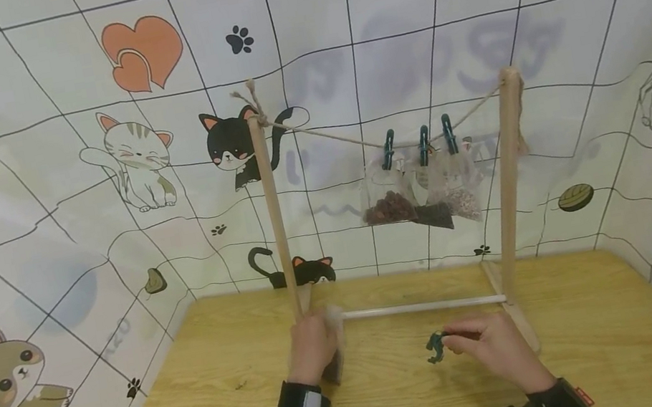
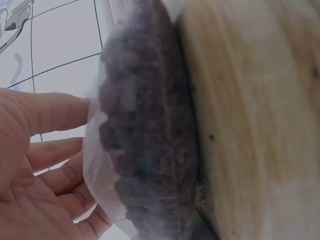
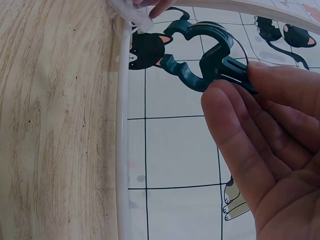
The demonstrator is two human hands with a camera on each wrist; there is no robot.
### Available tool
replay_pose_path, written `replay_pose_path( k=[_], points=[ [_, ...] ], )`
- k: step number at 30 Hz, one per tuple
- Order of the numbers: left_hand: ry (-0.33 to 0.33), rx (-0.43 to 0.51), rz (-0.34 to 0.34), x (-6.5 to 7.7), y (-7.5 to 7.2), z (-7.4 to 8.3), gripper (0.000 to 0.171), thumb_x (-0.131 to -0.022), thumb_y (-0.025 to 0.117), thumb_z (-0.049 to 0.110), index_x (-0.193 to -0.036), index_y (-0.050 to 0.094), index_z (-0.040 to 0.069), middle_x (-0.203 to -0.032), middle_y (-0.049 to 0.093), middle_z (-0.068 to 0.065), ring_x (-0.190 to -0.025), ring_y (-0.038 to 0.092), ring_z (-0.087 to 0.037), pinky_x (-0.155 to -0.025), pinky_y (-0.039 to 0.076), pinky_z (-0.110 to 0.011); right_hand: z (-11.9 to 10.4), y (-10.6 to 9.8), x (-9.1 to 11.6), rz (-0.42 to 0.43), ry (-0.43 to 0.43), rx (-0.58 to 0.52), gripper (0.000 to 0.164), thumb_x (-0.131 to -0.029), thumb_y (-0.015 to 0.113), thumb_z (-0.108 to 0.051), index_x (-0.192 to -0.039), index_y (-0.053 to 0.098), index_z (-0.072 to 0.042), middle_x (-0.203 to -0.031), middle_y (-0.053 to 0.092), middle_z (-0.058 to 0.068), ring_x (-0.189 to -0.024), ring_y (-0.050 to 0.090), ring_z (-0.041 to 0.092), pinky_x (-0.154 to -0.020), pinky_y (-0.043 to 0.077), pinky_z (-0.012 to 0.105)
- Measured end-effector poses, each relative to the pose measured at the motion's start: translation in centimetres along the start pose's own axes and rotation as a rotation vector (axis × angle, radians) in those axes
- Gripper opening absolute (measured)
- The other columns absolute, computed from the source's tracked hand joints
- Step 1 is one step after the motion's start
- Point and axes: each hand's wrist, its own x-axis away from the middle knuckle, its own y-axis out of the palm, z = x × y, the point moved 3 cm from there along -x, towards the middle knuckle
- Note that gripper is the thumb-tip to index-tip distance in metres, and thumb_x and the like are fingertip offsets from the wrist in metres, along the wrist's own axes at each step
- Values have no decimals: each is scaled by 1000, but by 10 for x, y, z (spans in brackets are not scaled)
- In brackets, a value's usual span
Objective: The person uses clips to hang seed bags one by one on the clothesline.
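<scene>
My left hand (image 1: 312,346) grips a clear plastic bag (image 1: 333,369) by its upper part, low over the table near the left post. In the left wrist view the dark, lumpy, purplish filling (image 2: 145,110) fills most of the bag, and fingertips pinch its edge. To the right, my right hand (image 1: 497,348) pinches a dark green clothespin (image 1: 436,347) between thumb and fingers. Its handles are squeezed and its jaws stand apart with nothing between them, as the right wrist view shows.
A wooden frame stands on the table (image 1: 229,395), with a left post (image 1: 276,219), right post (image 1: 508,178) and white crossbar (image 1: 423,306). Three green clothespins hold three filled bags, including a reddish-brown one (image 1: 390,208), on the rope (image 1: 327,134). A cat-print sheet (image 1: 310,39) hangs behind.
</scene>
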Motion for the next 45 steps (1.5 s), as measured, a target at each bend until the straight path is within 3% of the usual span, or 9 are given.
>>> replay_pose_path(
  k=[7,12,15,19,26,34,38,42,45],
  points=[
    [47,55,16,-1,-8,5,6,-85,78,-1,-90,74,1,-75,67,-8,-67,60,-20,-59,49,-32,-5,-2,0,15,-33,-4,15,-88,81,-8,-101,82,-1,-96,79,12,-72,73,7,-65,58,23],
    [45,125,-10,5,-30,14,11,-89,77,3,-80,71,6,-73,63,-2,-62,53,-12,-54,45,-25,-9,-3,2,75,-33,5,13,-86,83,-7,-99,82,-3,-95,79,11,-76,74,8,-67,59,23],
    [62,152,-1,10,-45,19,10,-90,77,5,-81,72,8,-75,65,0,-65,55,-10,-57,47,-25,-14,-4,5,118,-60,-1,14,-85,83,-5,-99,82,-4,-95,79,10,-79,74,7,-68,59,23],
    [93,224,6,14,-62,24,6,-89,78,5,-85,76,9,-79,70,1,-70,60,-9,-62,50,-25,-24,-8,5,166,-158,-44,17,-85,82,-2,-101,82,-4,-98,79,11,-82,73,5,-69,60,22],
    [138,385,-3,11,-92,37,6,-92,76,5,-91,79,10,-76,70,5,-63,55,-3,-55,48,-22,-47,-17,-7,270,-368,-97,23,-78,82,12,-98,81,1,-94,78,16,-83,72,0,-67,57,16],
    [304,457,68,-13,-132,60,6,-90,76,2,-93,80,6,-75,65,3,-64,53,-6,-57,48,-23,-86,-37,-31,370,-518,-79,29,-75,80,18,-99,81,1,-90,78,12,-77,70,-1,-58,49,12],
    [394,479,127,-32,-152,73,4,-90,76,0,-90,78,3,-74,67,-1,-62,51,-7,-56,46,-22,-112,-47,-50,402,-576,-116,27,-75,80,20,-98,81,4,-88,77,15,-78,71,-1,-64,53,11],
    [412,473,151,-52,-171,85,3,-92,75,2,-92,78,2,-76,70,-5,-62,53,-9,-57,46,-22,-141,-56,-70,450,-647,-127,25,-75,80,19,-96,80,7,-87,76,22,-79,71,-4,-70,55,12],
    [408,455,149,-70,-184,93,7,-95,73,5,-92,78,0,-77,71,-7,-62,54,-13,-58,47,-23,-162,-61,-84,458,-656,-103,22,-78,80,16,-99,79,8,-89,77,23,-81,69,-8,-71,54,10]
  ],
)
